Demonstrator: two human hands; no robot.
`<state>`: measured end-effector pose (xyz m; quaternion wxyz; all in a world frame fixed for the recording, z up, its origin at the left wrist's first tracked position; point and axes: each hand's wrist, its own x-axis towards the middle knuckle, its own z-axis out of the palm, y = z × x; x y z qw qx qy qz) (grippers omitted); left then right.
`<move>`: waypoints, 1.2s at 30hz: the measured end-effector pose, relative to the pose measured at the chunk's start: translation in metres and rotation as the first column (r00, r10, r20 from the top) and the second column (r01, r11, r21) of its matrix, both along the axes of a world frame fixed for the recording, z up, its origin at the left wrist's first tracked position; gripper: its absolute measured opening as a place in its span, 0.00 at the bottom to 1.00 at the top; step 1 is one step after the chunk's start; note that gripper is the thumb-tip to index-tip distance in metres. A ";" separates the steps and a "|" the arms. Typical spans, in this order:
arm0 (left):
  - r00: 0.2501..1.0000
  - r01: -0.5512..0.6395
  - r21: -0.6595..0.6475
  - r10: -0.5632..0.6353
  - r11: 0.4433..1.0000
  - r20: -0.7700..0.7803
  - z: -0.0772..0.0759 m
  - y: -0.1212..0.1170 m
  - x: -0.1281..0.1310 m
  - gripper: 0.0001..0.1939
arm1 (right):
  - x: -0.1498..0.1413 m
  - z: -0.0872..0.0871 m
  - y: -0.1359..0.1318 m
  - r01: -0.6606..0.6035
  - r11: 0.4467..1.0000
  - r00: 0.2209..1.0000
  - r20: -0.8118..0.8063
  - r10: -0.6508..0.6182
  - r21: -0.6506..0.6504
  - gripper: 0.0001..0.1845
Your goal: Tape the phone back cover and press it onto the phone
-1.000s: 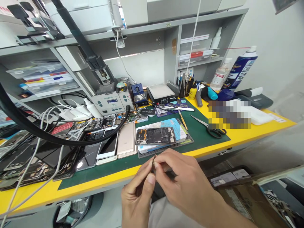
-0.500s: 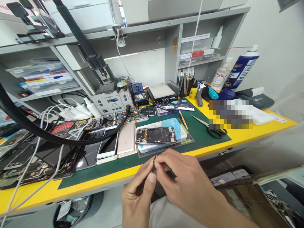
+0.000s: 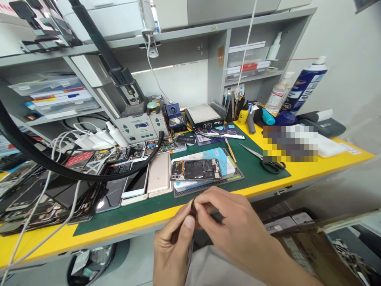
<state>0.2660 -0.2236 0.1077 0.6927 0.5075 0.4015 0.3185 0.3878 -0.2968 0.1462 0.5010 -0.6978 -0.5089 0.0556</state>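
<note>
My left hand [image 3: 175, 242] and my right hand [image 3: 226, 218] meet below the bench's front edge, fingertips pinched together. Between them is a small, thin dark piece [image 3: 193, 207], mostly covered by the fingers, so its kind does not show. Just beyond the hands, an opened phone [image 3: 196, 170] with its inner parts bare lies on a white and blue box [image 3: 226, 161]. That box rests on a grey perforated mat [image 3: 238, 174]. Left of it lie a gold phone back [image 3: 158, 171] and a white phone [image 3: 136, 180].
Scissors [image 3: 264, 159] lie on the green mat [image 3: 253, 174], right of the box. A thick black hose [image 3: 89, 174] arches over stacked phone parts [image 3: 35, 198] at left. A soldering station [image 3: 141, 129] stands behind. A bin [image 3: 92, 264] is under the bench.
Both hands stay pinched at nearly the same spot. The dark piece between the fingertips has turned slightly, and the right fingers have shifted a little. The view has moved slightly.
</note>
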 end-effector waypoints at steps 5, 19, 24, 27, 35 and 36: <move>1.000 0.013 0.044 -0.014 0.999 0.005 0.001 -0.001 0.000 0.24 | 0.001 0.001 -0.002 -0.009 0.999 0.999 0.046 0.010 -0.032 0.09; 1.000 0.004 0.064 -0.005 0.998 0.016 -0.001 -0.001 -0.002 0.24 | -0.001 -0.003 0.003 0.011 0.995 1.000 -0.030 -0.008 0.098 0.09; 0.999 0.012 0.019 -0.012 1.000 0.029 -0.002 0.000 -0.001 0.26 | -0.001 -0.003 0.003 0.007 0.995 0.999 -0.050 -0.002 0.096 0.09; 1.000 0.017 0.006 -0.017 1.000 0.023 -0.002 0.001 -0.001 0.27 | -0.002 -0.001 0.002 0.008 0.996 0.998 -0.061 -0.002 0.087 0.09; 0.999 0.020 0.006 -0.020 1.000 0.043 -0.003 -0.002 -0.002 0.24 | -0.002 -0.002 -0.001 -0.007 0.999 1.000 -0.015 0.007 0.046 0.08; 0.999 0.017 0.012 -0.018 1.000 0.040 -0.002 -0.002 -0.002 0.24 | -0.002 -0.003 -0.001 0.000 0.998 1.000 0.000 0.000 0.066 0.08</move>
